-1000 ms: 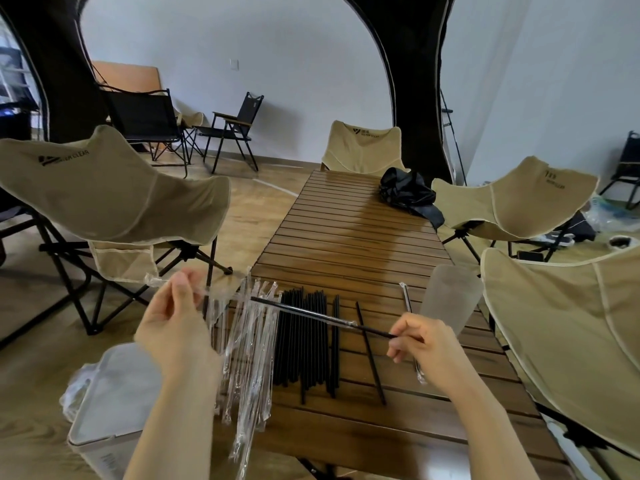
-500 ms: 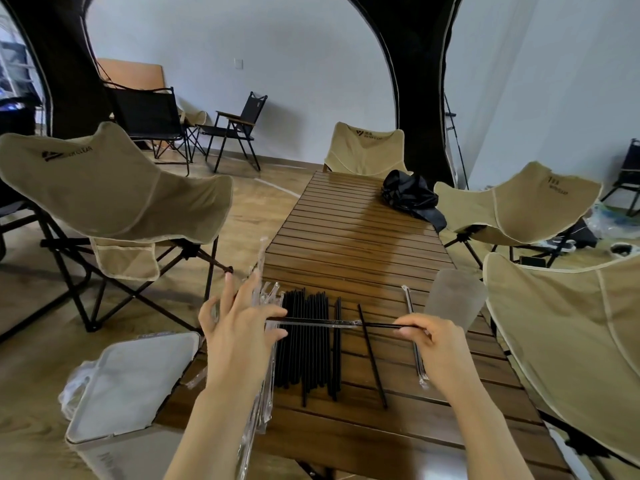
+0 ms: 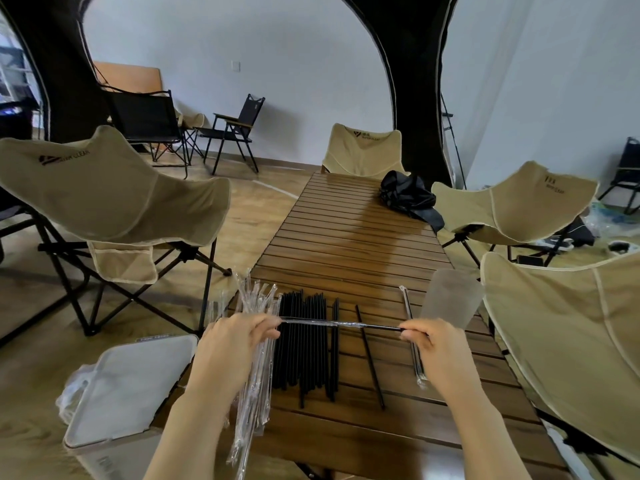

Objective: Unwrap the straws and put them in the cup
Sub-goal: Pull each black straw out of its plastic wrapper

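Since the last frame my left hand (image 3: 239, 336) had closed on the wrapper (image 3: 304, 321) end, my right hand (image 3: 429, 341) pinching the bare tip of the straw (image 3: 377, 327), which lay crosswise between them, cup (image 3: 450, 299) just beyond the right.

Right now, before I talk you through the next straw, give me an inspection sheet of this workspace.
Surface: slatted wooden table.
Job's things: held straw, partly out of its clear wrapper, in the air above a pile of black straws. A single black straw lies apart from the pile. A wrapped straw lies beside the frosted cup, and no straw sticks out of the cup.
Clutter: clear wrappers heaped at the table's left edge; black bag at the far end.
Hands: left hand pinches the wrapped end; right hand pinches the bare end.
Cables: nothing seen.
Surroundings: beige folding chairs around the table; white lidded bin on the floor at left.
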Demonstrator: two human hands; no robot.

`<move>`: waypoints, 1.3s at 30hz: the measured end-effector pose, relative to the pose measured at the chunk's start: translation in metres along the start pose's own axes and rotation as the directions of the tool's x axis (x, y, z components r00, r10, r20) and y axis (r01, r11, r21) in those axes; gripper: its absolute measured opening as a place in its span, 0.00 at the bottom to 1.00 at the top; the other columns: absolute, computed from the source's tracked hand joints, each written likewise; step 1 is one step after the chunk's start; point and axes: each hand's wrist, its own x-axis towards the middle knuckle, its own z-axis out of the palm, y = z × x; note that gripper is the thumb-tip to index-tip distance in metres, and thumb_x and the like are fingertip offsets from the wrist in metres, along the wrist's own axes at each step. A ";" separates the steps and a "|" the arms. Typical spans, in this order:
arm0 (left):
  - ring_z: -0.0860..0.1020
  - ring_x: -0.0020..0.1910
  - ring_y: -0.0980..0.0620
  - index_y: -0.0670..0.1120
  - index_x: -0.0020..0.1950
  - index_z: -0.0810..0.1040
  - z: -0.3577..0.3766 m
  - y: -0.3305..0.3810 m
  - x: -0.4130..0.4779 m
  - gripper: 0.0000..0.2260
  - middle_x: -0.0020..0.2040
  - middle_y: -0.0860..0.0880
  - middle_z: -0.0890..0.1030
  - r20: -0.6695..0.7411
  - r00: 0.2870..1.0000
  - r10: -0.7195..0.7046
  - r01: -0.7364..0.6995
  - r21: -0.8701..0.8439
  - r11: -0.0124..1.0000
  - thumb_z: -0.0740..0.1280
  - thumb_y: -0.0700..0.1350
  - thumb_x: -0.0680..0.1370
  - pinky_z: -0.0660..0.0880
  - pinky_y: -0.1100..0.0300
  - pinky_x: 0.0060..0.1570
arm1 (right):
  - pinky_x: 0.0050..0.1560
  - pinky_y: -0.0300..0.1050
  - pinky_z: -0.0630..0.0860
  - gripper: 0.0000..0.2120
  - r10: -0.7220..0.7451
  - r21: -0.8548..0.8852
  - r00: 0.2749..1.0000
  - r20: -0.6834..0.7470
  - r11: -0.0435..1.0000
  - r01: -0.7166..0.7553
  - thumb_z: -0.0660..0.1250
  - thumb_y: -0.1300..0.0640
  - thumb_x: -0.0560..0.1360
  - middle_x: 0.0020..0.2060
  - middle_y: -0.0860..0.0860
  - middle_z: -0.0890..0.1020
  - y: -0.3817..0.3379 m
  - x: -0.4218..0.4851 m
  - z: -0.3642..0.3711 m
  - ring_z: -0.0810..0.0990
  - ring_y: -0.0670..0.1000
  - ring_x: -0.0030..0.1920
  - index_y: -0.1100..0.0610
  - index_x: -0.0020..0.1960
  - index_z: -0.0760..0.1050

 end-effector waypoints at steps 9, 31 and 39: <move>0.61 0.71 0.42 0.49 0.33 0.77 0.008 0.000 -0.001 0.18 0.70 0.44 0.65 -0.220 0.947 -0.233 0.249 0.047 0.967 0.59 0.48 0.81 0.64 0.42 0.66 | 0.48 0.54 0.76 0.08 0.206 -0.132 0.940 -0.271 0.960 -0.248 0.65 0.64 0.75 0.45 0.55 0.80 0.001 -0.004 0.002 0.79 0.57 0.44 0.58 0.47 0.82; 0.77 0.35 0.53 0.42 0.64 0.73 0.013 0.000 0.005 0.12 0.39 0.46 0.79 0.478 0.490 -0.729 0.495 -0.841 -0.220 0.59 0.41 0.82 0.75 0.58 0.33 | 0.47 0.45 0.77 0.11 0.498 -0.118 0.867 0.023 0.862 -0.492 0.62 0.58 0.78 0.50 0.55 0.80 -0.030 -0.006 0.026 0.79 0.52 0.45 0.56 0.59 0.76; 0.78 0.21 0.55 0.37 0.62 0.72 0.017 0.006 0.002 0.10 0.49 0.40 0.82 0.580 0.517 -0.629 0.507 -0.800 -0.321 0.58 0.36 0.81 0.74 0.66 0.19 | 0.41 0.40 0.76 0.09 0.467 -0.197 0.861 0.201 0.880 -0.432 0.63 0.52 0.77 0.43 0.50 0.80 -0.049 -0.012 0.056 0.80 0.48 0.43 0.55 0.52 0.76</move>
